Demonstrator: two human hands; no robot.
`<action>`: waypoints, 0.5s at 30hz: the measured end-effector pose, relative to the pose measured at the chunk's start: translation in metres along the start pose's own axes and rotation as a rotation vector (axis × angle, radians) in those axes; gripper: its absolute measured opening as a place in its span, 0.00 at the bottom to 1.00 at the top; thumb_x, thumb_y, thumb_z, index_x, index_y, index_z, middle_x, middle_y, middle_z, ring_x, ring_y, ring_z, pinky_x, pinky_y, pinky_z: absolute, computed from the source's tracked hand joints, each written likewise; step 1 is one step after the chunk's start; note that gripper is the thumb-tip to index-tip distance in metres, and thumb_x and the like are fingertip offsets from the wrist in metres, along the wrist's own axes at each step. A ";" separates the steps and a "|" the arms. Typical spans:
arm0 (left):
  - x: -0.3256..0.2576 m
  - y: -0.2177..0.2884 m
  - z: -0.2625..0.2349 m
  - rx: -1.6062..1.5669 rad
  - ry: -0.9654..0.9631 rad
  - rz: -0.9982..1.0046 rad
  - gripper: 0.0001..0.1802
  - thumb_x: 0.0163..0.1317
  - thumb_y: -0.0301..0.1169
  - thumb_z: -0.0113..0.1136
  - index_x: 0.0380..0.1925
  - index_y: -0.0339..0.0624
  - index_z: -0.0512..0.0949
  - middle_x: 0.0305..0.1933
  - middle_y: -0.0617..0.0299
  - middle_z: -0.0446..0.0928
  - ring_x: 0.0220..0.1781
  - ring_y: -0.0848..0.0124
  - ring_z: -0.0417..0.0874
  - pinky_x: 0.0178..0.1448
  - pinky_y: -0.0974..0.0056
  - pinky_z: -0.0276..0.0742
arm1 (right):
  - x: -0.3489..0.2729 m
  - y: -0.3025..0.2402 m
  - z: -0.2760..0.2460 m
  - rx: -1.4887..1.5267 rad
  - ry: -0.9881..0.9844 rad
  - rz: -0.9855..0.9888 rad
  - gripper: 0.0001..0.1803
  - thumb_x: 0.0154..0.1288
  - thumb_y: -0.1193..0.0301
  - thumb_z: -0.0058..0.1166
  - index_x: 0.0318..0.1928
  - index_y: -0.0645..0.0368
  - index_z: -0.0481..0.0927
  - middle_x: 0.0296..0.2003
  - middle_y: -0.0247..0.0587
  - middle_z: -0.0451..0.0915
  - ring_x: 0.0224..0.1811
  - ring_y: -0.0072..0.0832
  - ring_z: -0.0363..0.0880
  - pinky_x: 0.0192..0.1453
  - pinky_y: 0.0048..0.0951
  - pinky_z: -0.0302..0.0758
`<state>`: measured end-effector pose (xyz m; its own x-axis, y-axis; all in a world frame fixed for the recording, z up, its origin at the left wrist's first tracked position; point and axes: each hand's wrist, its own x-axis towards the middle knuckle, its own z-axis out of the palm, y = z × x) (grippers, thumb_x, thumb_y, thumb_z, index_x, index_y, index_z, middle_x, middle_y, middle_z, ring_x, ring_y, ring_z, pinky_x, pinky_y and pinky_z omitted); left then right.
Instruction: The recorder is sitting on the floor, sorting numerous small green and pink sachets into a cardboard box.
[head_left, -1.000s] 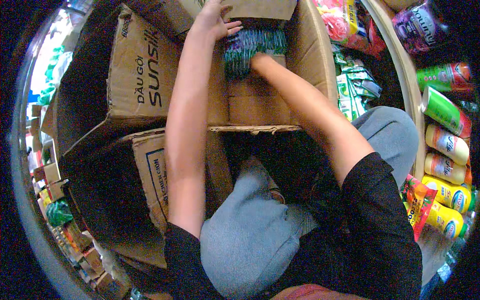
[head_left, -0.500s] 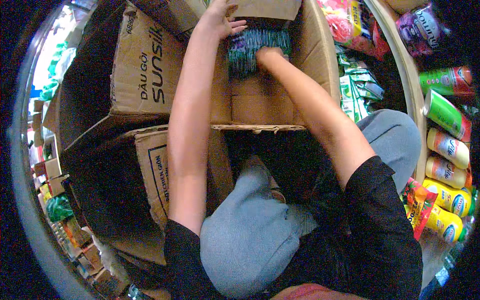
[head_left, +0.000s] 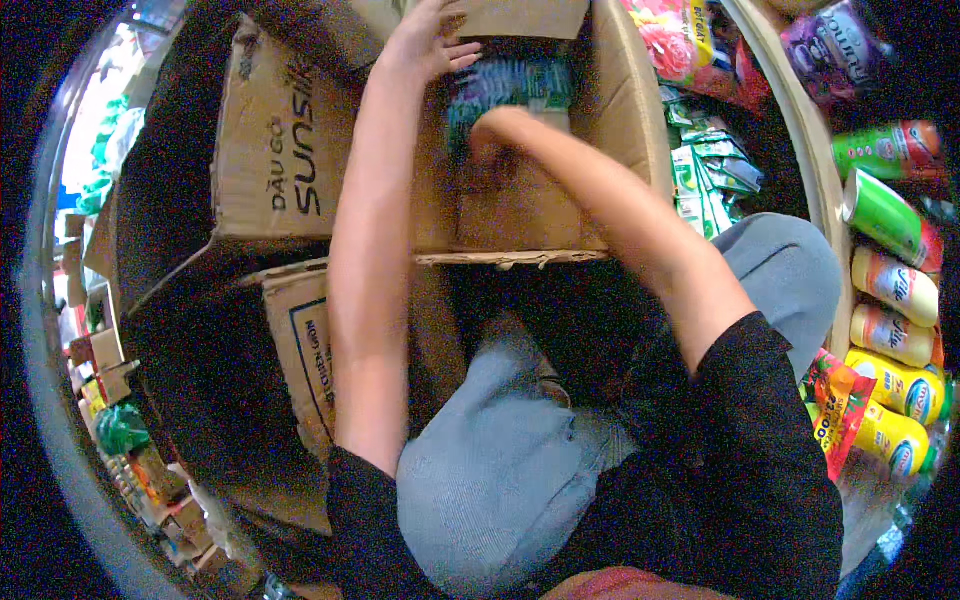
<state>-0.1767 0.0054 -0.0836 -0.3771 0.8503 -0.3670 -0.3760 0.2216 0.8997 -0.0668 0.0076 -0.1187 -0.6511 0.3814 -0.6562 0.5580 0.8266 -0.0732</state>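
Shelves of bottles [head_left: 893, 290] flank an open cardboard box [head_left: 520, 215]. Left hand [head_left: 420, 45], fingers spread, rests on its flap. Right hand [head_left: 495, 130] reaches inside, teal packets [head_left: 520, 82] at 12 o'clock; its grip cannot be told.

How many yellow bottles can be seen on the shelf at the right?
4 yellow bottles lie on the right shelf, in a column: one, the next, another, the lowest. More may be hidden beyond the picture's edge.
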 end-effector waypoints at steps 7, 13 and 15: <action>0.018 -0.008 -0.006 -0.058 -0.089 -0.179 0.36 0.46 0.47 0.57 0.51 0.38 0.58 0.55 0.52 0.56 0.49 0.50 0.64 0.51 0.53 0.65 | -0.017 0.007 -0.034 0.091 -0.271 -0.251 0.20 0.53 0.57 0.50 0.41 0.58 0.74 0.43 0.39 0.74 0.39 0.27 0.75 0.37 0.31 0.74; 0.027 -0.001 0.008 -0.069 -0.179 -0.129 0.31 0.47 0.46 0.56 0.47 0.39 0.62 0.51 0.50 0.57 0.45 0.50 0.69 0.48 0.54 0.69 | -0.060 0.048 -0.125 -0.162 -0.086 -0.175 0.15 0.53 0.62 0.49 0.21 0.62 0.75 0.23 0.40 0.77 0.19 0.27 0.76 0.20 0.28 0.74; 0.015 -0.003 0.000 -0.010 -0.111 -0.141 0.31 0.46 0.48 0.56 0.45 0.39 0.64 0.51 0.50 0.57 0.44 0.51 0.71 0.47 0.55 0.70 | -0.130 0.064 -0.160 -0.354 0.056 0.098 0.10 0.46 0.67 0.51 0.29 0.57 0.80 0.30 0.40 0.79 0.31 0.28 0.77 0.34 0.29 0.72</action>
<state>-0.1808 0.0174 -0.0921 -0.2250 0.8587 -0.4604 -0.4271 0.3378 0.8387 -0.0286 0.0774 0.0822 -0.6360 0.4797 -0.6044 0.4128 0.8733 0.2587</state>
